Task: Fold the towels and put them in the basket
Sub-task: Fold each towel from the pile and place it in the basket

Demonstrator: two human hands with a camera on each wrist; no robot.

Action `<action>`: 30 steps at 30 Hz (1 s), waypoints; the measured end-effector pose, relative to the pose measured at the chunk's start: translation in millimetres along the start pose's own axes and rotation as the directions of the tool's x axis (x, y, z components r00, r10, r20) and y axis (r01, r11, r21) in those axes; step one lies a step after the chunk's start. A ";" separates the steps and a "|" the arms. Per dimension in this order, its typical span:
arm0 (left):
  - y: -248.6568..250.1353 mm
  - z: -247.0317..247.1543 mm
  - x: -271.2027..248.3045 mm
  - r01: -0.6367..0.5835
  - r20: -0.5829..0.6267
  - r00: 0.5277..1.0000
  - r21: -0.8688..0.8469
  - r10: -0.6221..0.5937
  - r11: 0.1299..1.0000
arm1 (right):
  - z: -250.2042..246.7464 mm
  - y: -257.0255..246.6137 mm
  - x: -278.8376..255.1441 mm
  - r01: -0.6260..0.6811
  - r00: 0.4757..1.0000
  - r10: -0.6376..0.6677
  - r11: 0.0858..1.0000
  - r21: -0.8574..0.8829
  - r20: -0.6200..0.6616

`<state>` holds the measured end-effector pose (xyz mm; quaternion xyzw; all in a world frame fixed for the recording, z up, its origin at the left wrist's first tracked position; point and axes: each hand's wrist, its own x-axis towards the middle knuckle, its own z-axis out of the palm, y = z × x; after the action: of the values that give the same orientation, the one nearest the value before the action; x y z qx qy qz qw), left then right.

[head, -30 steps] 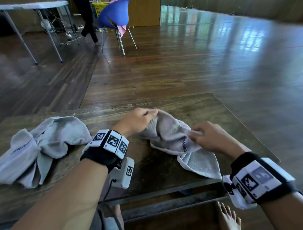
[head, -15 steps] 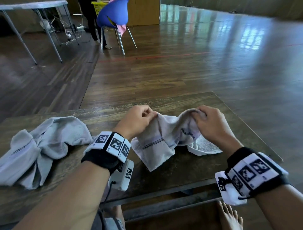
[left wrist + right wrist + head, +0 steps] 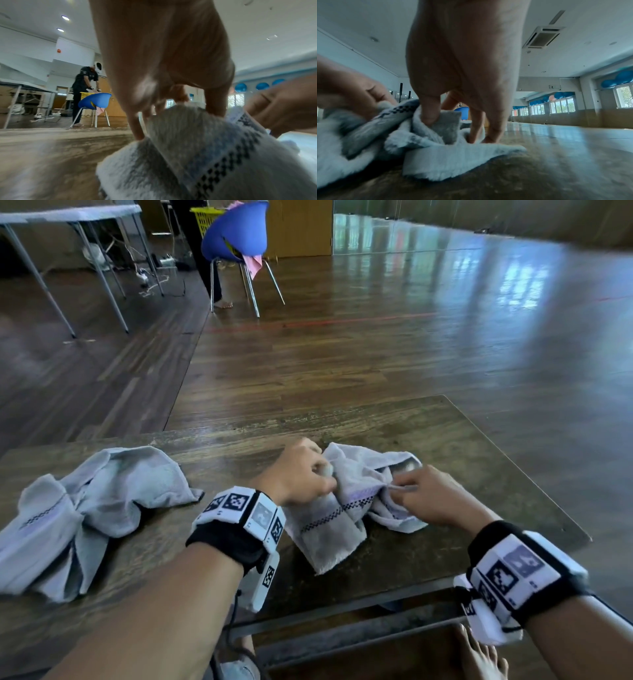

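Lying crumpled on the wooden surface [image 3: 445,440], a grey towel [image 3: 346,501] is pinched at its bunched top by the left hand [image 3: 298,474], fingers curled round the cloth. A fold just beside is pinched by the right hand [image 3: 435,498], thumb pressed into it. A second towel [image 3: 85,508] is heaped well apart, at the left.

The towel [image 3: 346,508] is soft, fluffy terry cloth, matt, with a flat woven band of dark checks. The second towel [image 3: 85,515] is the same matt, napped cloth. The table [image 3: 428,433] is worn, scuffed wood with a dull sheen. The floor [image 3: 411,337] is glossy wooden boards. The chair [image 3: 236,237] has a smooth blue plastic shell on shiny metal legs.
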<state>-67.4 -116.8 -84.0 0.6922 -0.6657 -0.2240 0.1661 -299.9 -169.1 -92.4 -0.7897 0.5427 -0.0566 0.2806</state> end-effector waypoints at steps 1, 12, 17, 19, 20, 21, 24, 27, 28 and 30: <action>-0.1 5.2 -0.8 -0.023 0.109 0.994 0.035 0.019 0.999 | 2.1 -3.1 -0.1 0.038 0.998 -0.040 0.998 0.045 0.040; -7.0 -21.8 -10.6 0.048 0.154 0.988 -0.137 -0.027 0.989 | -13.5 -49.3 19.0 0.268 0.961 -0.268 0.963 0.002 0.063; 1.9 -102.0 23.5 0.052 -0.405 0.914 0.029 -0.036 0.998 | -82.8 -97.3 97.7 0.434 0.849 -0.407 0.901 0.006 -0.337; -3.1 -136.7 30.5 0.097 -0.531 0.847 0.141 -0.007 0.985 | -109.6 -107.7 121.1 0.436 0.777 -0.366 0.900 0.018 -0.511; -8.0 -152.1 31.4 0.112 -0.570 0.822 0.184 0.013 0.976 | -120.8 -109.5 128.5 0.406 0.755 -0.324 0.914 0.017 -0.570; -14.7 -165.1 30.5 0.126 -0.596 0.802 0.217 0.030 0.968 | -129.0 -109.5 134.3 0.377 0.740 -0.289 0.926 0.019 -0.608; -35.3 -187.8 26.0 0.134 -0.616 0.786 0.264 0.060 0.955 | -139.3 -108.0 142.7 0.392 0.725 -0.264 0.918 0.066 -0.636; -48.1 -191.6 24.5 0.173 -0.602 0.797 0.283 0.035 0.943 | -136.0 -110.0 151.6 0.425 0.751 -0.258 0.893 0.146 -0.608; -50.0 -189.9 25.8 0.181 -0.600 0.800 0.248 0.004 0.952 | -133.3 -110.6 154.6 0.431 0.774 -0.232 0.875 0.222 -0.589; -50.4 -183.0 28.7 0.186 -0.601 0.795 0.115 -0.080 0.976 | -127.7 -110.4 161.3 0.432 0.810 -0.190 0.833 0.345 -0.555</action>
<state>72.9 -154.9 41.4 0.7841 -0.5464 0.0492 0.2903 -193.8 -333.2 35.4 -0.7392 0.4264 -0.4306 0.2938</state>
